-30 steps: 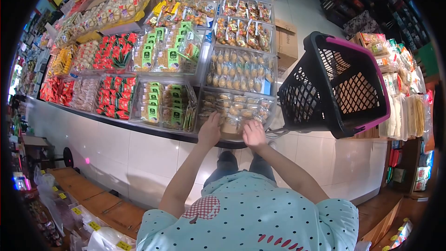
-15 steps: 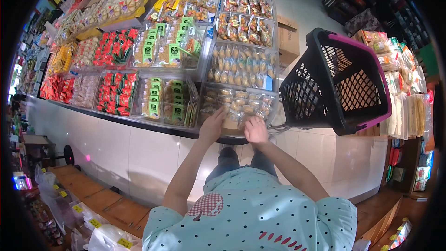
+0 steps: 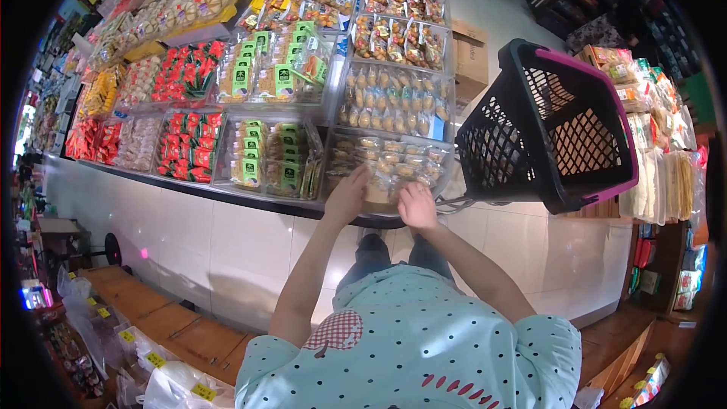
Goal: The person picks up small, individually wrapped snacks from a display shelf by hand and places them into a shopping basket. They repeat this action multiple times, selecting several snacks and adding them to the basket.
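Observation:
Both hands are over the front clear plastic bin (image 3: pixel 331 198), which holds clear packets of small round baked-looking snacks (image 3: pixel 390 157). On the bin's left part, my left hand (image 3: pixel 348 194) has its fingers bent and closed down among the packets. My right hand (image 3: pixel 416 204) lies at the bin's front right, its fingers curled inward against the packets. The fingertips of both hands are partly hidden, so what they pinch cannot be made out. Between the hands, shiny wrap and a tan patch (image 3: pixel 379 195) show at the bin's front.
A black shopping basket (image 3: pixel 500 140) with a pink handle (image 3: pixel 626 132) stands tilted right of the bins. Left are bins of green-labelled packs (image 3: pixel 246 159) and red packets (image 3: pixel 182 144). Behind are more snack packets (image 3: pixel 394 98). A cardboard box (image 3: pixel 469 53) sits beyond.
The hands stay over the same bin with only slight shifts of the fingers. The whole view has moved a little, with the bins slightly higher in it.

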Motion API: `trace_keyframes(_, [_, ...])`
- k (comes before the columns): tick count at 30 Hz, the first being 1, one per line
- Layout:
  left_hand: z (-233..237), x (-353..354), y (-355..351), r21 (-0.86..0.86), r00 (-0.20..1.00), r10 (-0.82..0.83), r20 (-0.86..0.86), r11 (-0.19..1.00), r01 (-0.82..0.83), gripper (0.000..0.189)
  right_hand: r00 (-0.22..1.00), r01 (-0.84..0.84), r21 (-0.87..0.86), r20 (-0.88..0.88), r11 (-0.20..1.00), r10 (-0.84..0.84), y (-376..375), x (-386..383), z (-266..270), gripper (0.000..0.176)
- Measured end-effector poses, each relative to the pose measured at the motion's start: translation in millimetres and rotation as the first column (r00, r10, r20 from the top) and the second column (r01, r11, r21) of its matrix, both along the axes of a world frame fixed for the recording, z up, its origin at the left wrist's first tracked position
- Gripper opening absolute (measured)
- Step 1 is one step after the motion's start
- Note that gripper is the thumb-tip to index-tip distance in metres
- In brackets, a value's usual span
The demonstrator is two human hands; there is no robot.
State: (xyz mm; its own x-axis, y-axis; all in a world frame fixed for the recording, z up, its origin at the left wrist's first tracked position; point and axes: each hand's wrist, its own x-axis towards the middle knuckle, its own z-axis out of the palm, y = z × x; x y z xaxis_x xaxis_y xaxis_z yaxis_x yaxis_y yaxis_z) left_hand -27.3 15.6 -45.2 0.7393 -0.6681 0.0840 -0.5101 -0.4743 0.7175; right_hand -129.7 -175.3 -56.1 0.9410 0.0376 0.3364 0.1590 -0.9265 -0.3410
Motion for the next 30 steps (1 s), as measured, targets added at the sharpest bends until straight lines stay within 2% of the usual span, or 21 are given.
trace_keyframes(3, [4.1,-1.6,-1.0,-0.032,0.999,0.044,0.009,0.999,-0.044,0.039,0.999,0.01,-0.001,-0.034,1.0,-0.01,-0.7,-0.2,1.9,0.017])
trace_keyframes(5, [6.7,-3.2,-1.0,-0.073,0.998,0.061,-0.001,0.995,-0.061,0.039,1.0,0.012,0.12,-0.03,0.993,-0.008,-1.6,0.6,16.2,0.019])
trace_keyframes(6, [8.1,-3.9,-0.5,-0.11,0.997,0.08,-0.013,0.991,-0.081,0.038,0.999,0.015,0.118,-0.03,0.993,-0.012,-3.2,-0.1,23.8,0.019])
trace_keyframes(8, [13.2,-5.1,-0.5,-0.138,0.994,0.109,0.001,0.985,-0.108,0.035,0.996,0.086,0.257,-0.041,0.963,-0.078,-6.9,-1.6,49.1,0.021])
trace_keyframes(9, [15.6,-5.8,-1.2,-0.166,0.99,0.142,0.013,0.977,-0.138,0.033,0.996,0.092,0.257,-0.039,0.962,-0.085,-10.9,-2.4,64.6,0.021])
trace_keyframes(10, [18.2,-5.3,-6.9,-0.164,0.992,0.126,0.018,0.979,-0.122,0.033,0.994,0.111,0.348,-0.017,0.931,-0.112,-19.6,-3.6,84.6,0.021])
trace_keyframes(11, [19.8,-6.1,-7.9,-0.202,0.982,0.179,0.066,0.966,-0.163,0.03,0.991,0.12,0.436,0.0,0.892,-0.134,-24.1,-5.4,101.7,0.022])
trace_keyframes(12, [21.2,-7.3,-11.0,-0.242,0.966,0.233,0.111,0.949,-0.201,0.028,0.99,0.126,0.438,0.001,0.89,-0.141,-28.9,-8.4,114.9,0.022])
trace_keyframes(14, [40.6,-13.0,-27.0,-0.261,0.964,0.24,0.118,0.944,-0.203,0.026,0.991,0.094,0.483,0.041,0.87,-0.129,-39.9,-13.7,138.0,0.022])
trace_keyframes(17, [67.2,-23.9,-57.7,-0.29,0.973,0.186,0.139,0.947,-0.139,0.027,0.98,0.062,0.425,0.144,0.903,-0.135,-57.6,-22.0,166.1,0.023])
trace_keyframes(19, [86.5,-31.6,-84.4,-0.329,0.975,0.105,0.196,0.944,-0.036,0.026,0.969,0.05,0.396,0.202,0.917,-0.141,-74.2,-29.1,185.4,0.023])
trace_keyframes(22, [121.0,-46.4,-127.3,-0.372,0.964,0.021,0.264,0.925,0.081,0.026,0.912,0.02,0.27,0.39,0.963,-0.129,-112.5,-47.9,220.4,0.026])
trace_keyframes(24, [135.7,-54.9,-153.4,-0.364,0.961,-0.02,0.277,0.923,0.123,0.027,0.892,0.097,0.159,0.424,0.983,-0.156,-155.1,-66.7,239.4,0.027])
trace_keyframes(26, [148.9,-60.4,-180.5,-0.358,0.954,-0.054,0.295,0.919,0.163,0.027,0.858,0.229,0.116,0.445,0.967,-0.256,-204.0,-84.1,249.0,0.025])
trace_keyframes(29, [168.6,-68.4,-220.7,-0.391,0.935,-0.016,0.353,0.906,0.164,0.03,0.816,0.455,0.07,0.365,0.887,-0.448,-279.4,-106.9,258.6,0.014])
trace_keyframes(30, [175.0,-70.1,-235.2,-0.392,0.939,-0.019,0.344,0.906,0.162,0.03,0.818,0.477,0.07,0.327,0.876,-0.472,-304.1,-111.6,259.4,0.012])
